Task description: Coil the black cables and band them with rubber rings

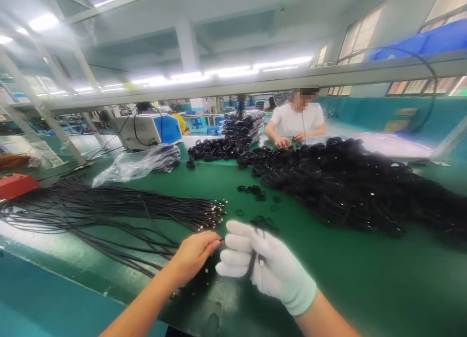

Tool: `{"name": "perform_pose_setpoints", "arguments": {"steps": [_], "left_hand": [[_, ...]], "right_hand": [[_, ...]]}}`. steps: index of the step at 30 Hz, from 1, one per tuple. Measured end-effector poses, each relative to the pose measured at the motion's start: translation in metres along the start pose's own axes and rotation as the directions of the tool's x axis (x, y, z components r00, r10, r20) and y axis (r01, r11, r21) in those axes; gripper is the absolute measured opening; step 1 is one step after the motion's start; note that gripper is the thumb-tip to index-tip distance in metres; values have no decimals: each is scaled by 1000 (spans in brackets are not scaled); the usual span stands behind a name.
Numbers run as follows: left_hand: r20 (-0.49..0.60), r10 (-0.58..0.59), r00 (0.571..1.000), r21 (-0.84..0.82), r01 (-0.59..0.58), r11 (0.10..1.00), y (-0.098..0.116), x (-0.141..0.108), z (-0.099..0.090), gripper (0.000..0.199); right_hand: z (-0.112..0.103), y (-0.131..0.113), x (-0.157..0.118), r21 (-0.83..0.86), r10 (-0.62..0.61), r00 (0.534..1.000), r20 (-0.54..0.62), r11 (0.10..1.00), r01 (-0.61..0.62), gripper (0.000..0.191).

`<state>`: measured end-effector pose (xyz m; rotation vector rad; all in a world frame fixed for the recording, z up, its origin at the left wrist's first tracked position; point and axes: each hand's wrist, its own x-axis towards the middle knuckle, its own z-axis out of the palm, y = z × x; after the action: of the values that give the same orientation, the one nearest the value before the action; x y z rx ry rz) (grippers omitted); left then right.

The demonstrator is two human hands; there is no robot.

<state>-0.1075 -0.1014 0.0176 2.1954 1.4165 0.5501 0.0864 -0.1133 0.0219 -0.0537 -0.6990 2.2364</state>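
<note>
My left hand (pixel 199 253) is bare and closed in a pinch; what lies between its fingertips is too small and hidden to make out. Close beside it, my right hand (pixel 268 266) wears a white glove and curls around a black cable (pixel 252 264). A small metal cable end shows against that palm. To the left lies a long bundle of black cables (pixel 146 205), its bright metal-tipped ends pointing toward my hands. Just beyond the glove are small black rings (pixel 251 190), some loose and some in little heaps, on the green table (pixel 328 278).
A large heap of coiled black cables (pixel 346 181) covers the right side. Bagged coils (pixel 242 128) are stacked at the back, near a clear plastic bag (pixel 138 164) and a blue-and-white machine (pixel 149 130). A red box (pixel 16 185) sits far left. Across the table sits a person (pixel 297 118).
</note>
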Motion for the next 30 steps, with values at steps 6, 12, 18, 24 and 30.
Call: {"name": "perform_pose_setpoints", "arguments": {"steps": [6,12,18,24,30], "left_hand": [[-49,86,995,371,-62,927,27,-38,30,24],[-52,326,944,435,-273,858,41,-31,9,18],[38,242,970,-192,-231,954,27,-1,-26,15],[62,3,998,-206,9,978,1,4,5,25],[-63,-24,998,303,42,952,5,-19,19,26]], "right_hand": [[-6,-8,6,-109,-132,966,-224,988,109,36],[-19,13,0,-188,57,972,-228,977,-101,31],[-10,27,-3,26,399,915,51,916,-401,31],[-3,21,2,149,137,989,-59,981,-127,29],[-16,-4,5,-67,-169,938,-303,985,156,35]]}}
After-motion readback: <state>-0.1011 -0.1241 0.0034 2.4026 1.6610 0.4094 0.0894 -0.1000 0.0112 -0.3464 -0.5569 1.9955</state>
